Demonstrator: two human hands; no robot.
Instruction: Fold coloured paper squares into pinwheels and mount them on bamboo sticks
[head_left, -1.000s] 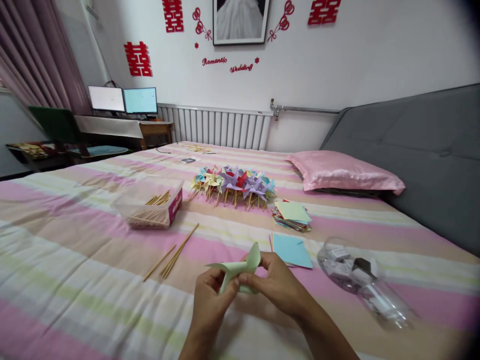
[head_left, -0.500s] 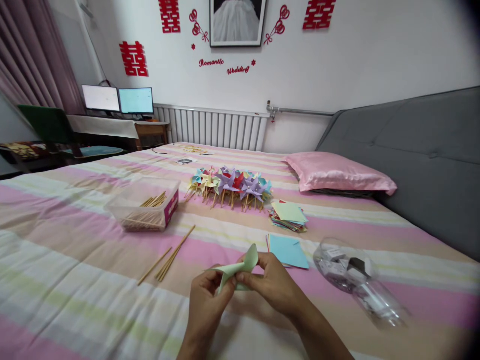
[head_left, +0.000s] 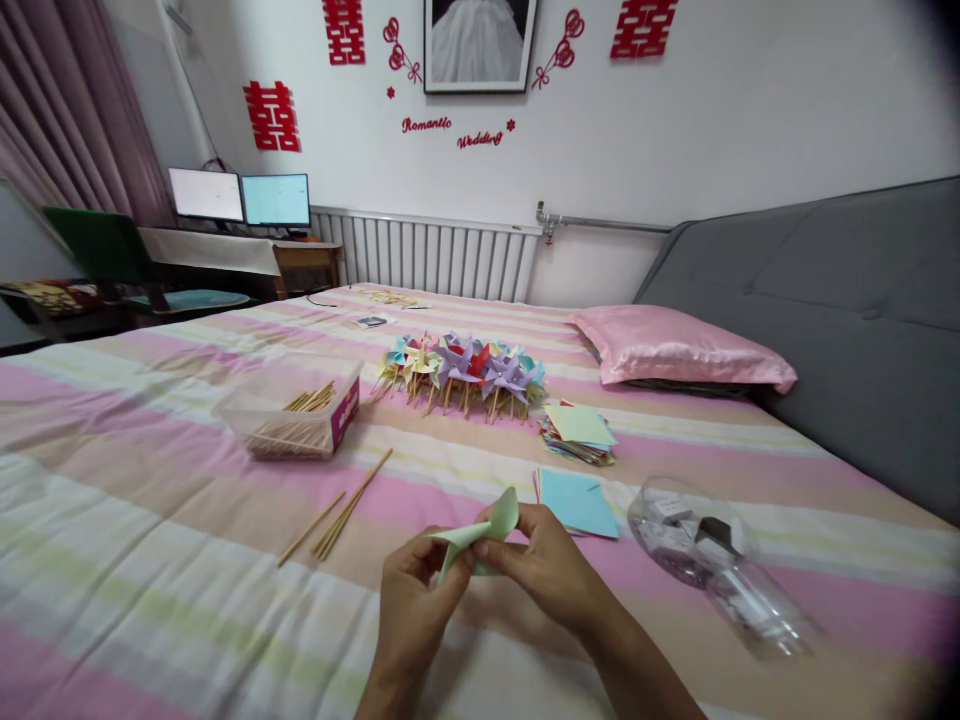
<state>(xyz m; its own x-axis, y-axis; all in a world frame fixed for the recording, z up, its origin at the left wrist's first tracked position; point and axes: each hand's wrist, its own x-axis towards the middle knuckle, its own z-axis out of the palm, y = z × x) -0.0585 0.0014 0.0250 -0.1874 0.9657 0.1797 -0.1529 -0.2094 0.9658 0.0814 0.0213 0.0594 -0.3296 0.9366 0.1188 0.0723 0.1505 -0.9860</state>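
Note:
Low over the striped bedspread (head_left: 150,560), my left hand (head_left: 414,610) and my right hand (head_left: 551,570) both pinch a pale green folded paper (head_left: 480,535). One corner of the paper curls upward between my fingers. A few loose wooden sticks (head_left: 337,515) lie on the bed to the left of my hands. Just beyond my right hand lies a light blue paper square (head_left: 576,502).
A clear box of wooden sticks (head_left: 296,412) stands at the left. Finished paper pinwheels (head_left: 465,368) lie in a row further back, a stack of coloured papers (head_left: 581,432) beside them. A clear plastic jar (head_left: 712,560) lies at the right. A pink pillow (head_left: 675,348) rests near the grey headboard.
My hands keep holding the green paper in almost the same place; only the view has shifted slightly.

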